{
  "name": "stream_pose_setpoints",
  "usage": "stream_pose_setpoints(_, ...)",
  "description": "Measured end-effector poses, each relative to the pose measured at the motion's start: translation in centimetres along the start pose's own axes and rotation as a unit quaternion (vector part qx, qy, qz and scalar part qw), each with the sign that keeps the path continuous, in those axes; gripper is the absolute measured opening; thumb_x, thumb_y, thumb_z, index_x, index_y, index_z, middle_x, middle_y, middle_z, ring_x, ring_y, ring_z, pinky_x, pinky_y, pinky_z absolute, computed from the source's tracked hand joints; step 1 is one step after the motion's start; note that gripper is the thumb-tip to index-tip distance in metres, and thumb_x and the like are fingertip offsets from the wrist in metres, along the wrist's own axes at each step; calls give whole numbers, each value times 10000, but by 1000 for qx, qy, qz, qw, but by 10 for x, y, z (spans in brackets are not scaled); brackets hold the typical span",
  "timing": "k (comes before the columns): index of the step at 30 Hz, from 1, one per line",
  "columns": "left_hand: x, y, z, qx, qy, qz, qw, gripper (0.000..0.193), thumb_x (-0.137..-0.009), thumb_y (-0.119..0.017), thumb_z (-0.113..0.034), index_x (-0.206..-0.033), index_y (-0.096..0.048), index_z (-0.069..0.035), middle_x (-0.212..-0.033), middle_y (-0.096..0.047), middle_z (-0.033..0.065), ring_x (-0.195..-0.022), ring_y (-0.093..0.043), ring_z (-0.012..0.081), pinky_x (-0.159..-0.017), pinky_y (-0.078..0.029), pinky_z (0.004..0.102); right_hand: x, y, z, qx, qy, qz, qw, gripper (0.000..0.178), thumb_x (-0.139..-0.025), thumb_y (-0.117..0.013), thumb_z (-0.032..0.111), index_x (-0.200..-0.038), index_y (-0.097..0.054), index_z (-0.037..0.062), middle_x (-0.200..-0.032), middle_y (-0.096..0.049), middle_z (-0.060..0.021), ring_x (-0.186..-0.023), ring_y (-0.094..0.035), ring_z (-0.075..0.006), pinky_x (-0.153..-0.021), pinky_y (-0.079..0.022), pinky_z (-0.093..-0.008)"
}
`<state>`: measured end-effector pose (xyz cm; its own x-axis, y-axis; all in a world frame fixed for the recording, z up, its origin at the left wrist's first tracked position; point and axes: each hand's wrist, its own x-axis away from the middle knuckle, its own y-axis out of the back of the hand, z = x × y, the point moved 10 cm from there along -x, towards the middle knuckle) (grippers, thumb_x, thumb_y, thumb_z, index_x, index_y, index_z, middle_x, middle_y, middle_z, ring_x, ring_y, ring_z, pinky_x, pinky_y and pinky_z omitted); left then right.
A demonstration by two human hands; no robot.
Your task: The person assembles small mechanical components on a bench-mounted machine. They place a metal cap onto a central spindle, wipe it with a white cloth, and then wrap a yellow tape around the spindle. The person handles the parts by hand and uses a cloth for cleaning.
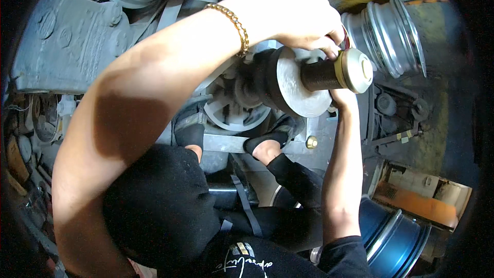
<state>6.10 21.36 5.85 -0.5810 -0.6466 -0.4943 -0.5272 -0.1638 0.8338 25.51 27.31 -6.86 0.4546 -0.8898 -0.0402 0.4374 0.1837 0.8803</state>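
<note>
Working: a person sits over a wheel-servicing machine [67,46], both arms reaching to its shaft.
Step in hand: by the look of it, seating or freeing the round metal flange plate [298,85] on the threaded shaft [319,74].
Left hand: left hand [303,15] arches over the top of the flange plate, fingers curled down onto its rim, grasping it.
Right hand: right hand [342,95] comes up from below, mostly hidden behind the shaft; whether it grips cannot be told.
Shaft end: a brass-collared silver nut [355,69] caps the tip, just right of the plate.
Next move, as a judgement: a steady hold on the plate while the nut is turned.
Surface: no desk; feet rest on a metal bar [226,144] of the machine frame.
Room: a cluttered workshop, silver rim [388,33] to the right, blue rim [396,237] lower right, concrete floor [437,123].
</note>
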Motion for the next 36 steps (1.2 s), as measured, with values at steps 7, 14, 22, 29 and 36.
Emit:
stream_pose_setpoints(7,1,4,-6,0,-5,21,1000,279,-959,-537,-418,-940,-704,-195,-816,-678,12,-882,-648,207,-885,-314,474,4,38,8,-18,-2,-200,980,384,-948,-583,255,-1241,-601,7,-1226,-629,-166,-1096,-603,-266,-984,-444,-368)
stream_pose_setpoints(14,2,3,-6,36,1,20,999,268,-955,-542,-403,-939,-691,-181,-865,-681,28,-911,-648,211,-878,-310,472,75,-31,6,-478,-265,-217,809,569,-992,-525,409,-1369,-499,-16,-1321,-566,-131,-1182,-556,-236,-1011,-432,-363)
stream_pose_setpoints(22,11,6,-13,59,-27,-37,997,292,-957,-544,-352,-1049,-670,-106,-979,-682,117,-968,-640,295,-858,-436,444,74,-32,14,-413,-195,-259,851,422,-1036,-486,317,-1284,-561,-15,-1242,-603,-107,-1132,-564,-176,-987,-434,-341)
stream_pose_setpoints(29,-12,2,68,113,106,40,987,364,-988,-510,-376,-1084,-669,-63,-926,-692,108,-777,-632,247,-730,-503,347,77,-36,9,-391,-197,-264,860,411,-1049,-457,319,-1252,-581,-16,-1218,-607,-88,-1114,-547,-168,-994,-408,-324)
stream_pose_setpoints(36,78,50,68,98,345,-256,898,235,-958,-596,-197,-1151,-555,-68,-683,-583,25,-639,-550,72,-586,-446,269,77,-18,34,-267,-209,-272,900,461,-1019,-462,332,-1213,-580,-69,-1186,-612,-300,-1137,-577,-409,-987,-416,-420)
